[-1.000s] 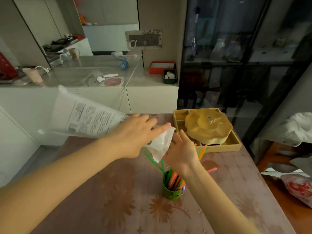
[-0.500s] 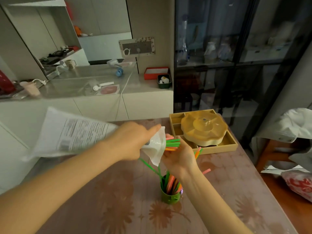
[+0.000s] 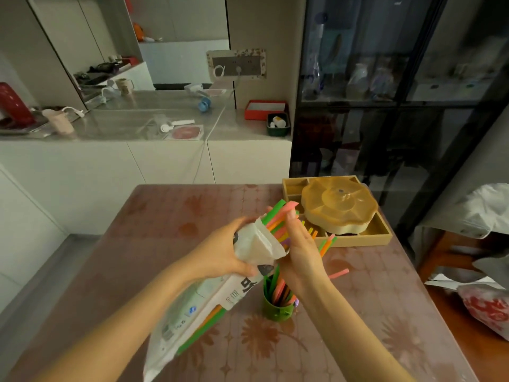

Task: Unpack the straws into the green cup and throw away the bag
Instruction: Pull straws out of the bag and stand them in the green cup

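Head view, one frame.

- Green cup (image 3: 276, 311) stands upright on the floral table cover (image 3: 170, 224), under the right wrist. It holds cup straws (image 3: 278, 287) in green, pink and orange, leaning out of the rim.
- Left hand (image 3: 220, 252) is up and left of the green cup. Its fingers are curled round the white straw bag (image 3: 203, 307) close to the bag's open mouth.
- The bag slants: mouth above the green cup, closed end down and left of it, toward the camera. Printed text is on the side, and green and orange straws show through the lower edge.
- Right hand (image 3: 300, 252) is directly above the green cup. Its thumb presses on the straw bundle (image 3: 278, 213) and the hand is wrapped on it. The fingers on the far side are hidden.
- The bundle sticks out of the bag mouth, pointing up and away from the green cup. Green and pink ends are on top, yellow and purple lower down.
- A few orange and green straw ends (image 3: 327, 242) poke out past the right hand; can't tell what holds them.
- A loose pink straw (image 3: 339, 273) lies flat on the table, right of and beyond the green cup.
- A wooden tray (image 3: 366, 239) sits further back and right of the green cup, with a tan flower-shaped lidded box (image 3: 338, 208) on it.
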The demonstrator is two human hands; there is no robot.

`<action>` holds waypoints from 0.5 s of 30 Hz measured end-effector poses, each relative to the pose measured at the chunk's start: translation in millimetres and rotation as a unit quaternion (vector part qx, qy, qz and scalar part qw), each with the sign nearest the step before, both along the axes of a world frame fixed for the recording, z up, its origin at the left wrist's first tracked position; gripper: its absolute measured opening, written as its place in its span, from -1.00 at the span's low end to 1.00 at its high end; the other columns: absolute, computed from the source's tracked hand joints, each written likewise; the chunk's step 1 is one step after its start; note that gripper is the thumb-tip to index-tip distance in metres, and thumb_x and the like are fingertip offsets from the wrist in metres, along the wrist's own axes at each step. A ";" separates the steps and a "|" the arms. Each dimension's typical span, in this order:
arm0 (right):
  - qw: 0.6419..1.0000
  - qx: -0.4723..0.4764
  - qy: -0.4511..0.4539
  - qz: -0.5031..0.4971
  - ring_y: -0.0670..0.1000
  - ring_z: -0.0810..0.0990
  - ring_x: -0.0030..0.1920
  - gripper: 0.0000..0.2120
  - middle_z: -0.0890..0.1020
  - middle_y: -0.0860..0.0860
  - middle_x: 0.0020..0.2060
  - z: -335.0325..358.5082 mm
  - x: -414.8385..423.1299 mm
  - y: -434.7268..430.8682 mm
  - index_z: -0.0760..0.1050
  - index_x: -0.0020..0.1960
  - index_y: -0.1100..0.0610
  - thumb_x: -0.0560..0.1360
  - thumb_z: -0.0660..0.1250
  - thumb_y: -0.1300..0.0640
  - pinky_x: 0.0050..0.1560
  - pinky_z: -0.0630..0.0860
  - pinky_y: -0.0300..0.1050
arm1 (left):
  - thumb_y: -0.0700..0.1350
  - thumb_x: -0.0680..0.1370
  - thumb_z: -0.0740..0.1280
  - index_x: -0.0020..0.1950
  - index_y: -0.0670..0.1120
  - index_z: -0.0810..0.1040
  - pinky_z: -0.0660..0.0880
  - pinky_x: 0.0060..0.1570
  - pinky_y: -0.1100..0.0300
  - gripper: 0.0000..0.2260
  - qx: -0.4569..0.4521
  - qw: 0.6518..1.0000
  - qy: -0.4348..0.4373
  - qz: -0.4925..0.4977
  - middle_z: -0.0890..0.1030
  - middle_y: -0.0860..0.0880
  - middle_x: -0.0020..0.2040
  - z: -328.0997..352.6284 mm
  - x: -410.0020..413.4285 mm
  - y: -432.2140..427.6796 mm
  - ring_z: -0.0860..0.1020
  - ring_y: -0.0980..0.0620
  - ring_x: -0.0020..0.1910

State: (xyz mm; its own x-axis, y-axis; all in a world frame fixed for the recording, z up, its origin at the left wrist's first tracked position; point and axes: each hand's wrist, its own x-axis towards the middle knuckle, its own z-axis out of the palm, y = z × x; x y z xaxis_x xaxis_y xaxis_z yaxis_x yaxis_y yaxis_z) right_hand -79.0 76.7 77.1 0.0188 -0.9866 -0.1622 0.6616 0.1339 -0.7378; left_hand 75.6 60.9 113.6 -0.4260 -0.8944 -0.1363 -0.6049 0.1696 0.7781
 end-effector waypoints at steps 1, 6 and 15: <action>1.000 -0.003 0.004 -0.011 0.13 0.67 -0.01 -0.55 0.70 0.14 -0.05 1.1 -1.3 -1.4 0.57 0.12 0.19 0.41 0.30 -0.12 0.00 0.61 0.05 | -0.24 0.22 0.57 0.31 0.13 0.28 0.52 0.00 0.24 -0.22 0.022 0.999 0.023 0.007 0.51 0.22 0.06 -3.6 0.0 2.1 0.53 0.20 0.02; 0.998 0.004 0.050 -0.049 0.08 0.66 -0.05 -0.56 0.67 0.14 0.01 12.6 -12.4 -11.2 0.52 0.22 0.22 0.60 0.11 -0.08 -0.01 0.62 0.01 | -0.29 0.25 0.56 0.18 0.24 0.25 0.48 -0.08 0.40 -0.26 0.063 0.995 0.077 0.016 0.52 0.23 0.04 -19.6 0.0 11.2 0.51 0.29 -0.01; 0.995 -0.052 0.083 -0.020 0.02 0.67 -0.12 -0.73 0.69 0.08 -0.16 16.5 -10.7 -4.4 0.53 0.00 0.20 0.36 0.37 0.09 -0.11 0.65 -0.05 | -0.30 0.22 0.56 0.25 0.12 0.36 0.50 0.09 0.12 -0.28 0.079 0.993 0.087 0.032 0.57 0.11 0.08 -33.8 1.3 9.6 0.55 0.11 0.07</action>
